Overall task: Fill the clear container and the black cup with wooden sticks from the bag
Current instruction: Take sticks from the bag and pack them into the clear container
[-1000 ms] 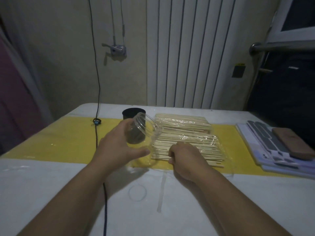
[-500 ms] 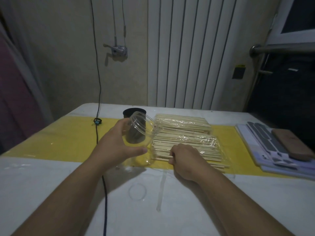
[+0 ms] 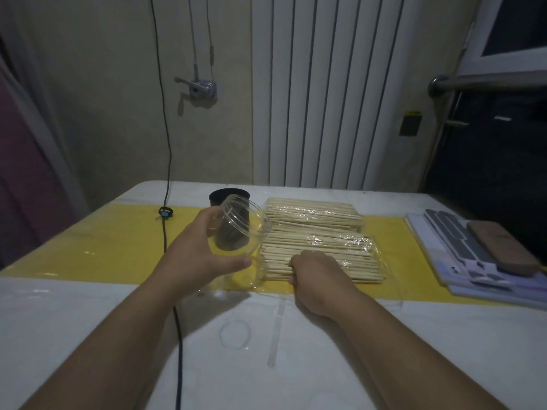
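Observation:
My left hand (image 3: 198,253) grips the clear container (image 3: 239,232) and holds it tilted above the table, its open mouth turned up and to the right. The black cup (image 3: 228,195) stands upright just behind it, partly hidden by the container. Two clear bags of wooden sticks (image 3: 319,241) lie side by side on the yellow strip. My right hand (image 3: 313,276) rests on the near bag's left end with its fingers curled at the stick ends; whether they hold any sticks is hidden.
A black cable (image 3: 168,220) runs down the wall and across the table past my left arm. Stacked sheets with a brown block (image 3: 500,250) lie at the right. A clear round lid (image 3: 235,332) and a clear strip (image 3: 275,335) lie on the white cloth near me.
My left hand has tipped the clear container a little and shifted it slightly left. My right hand stays at the near bag's left end.

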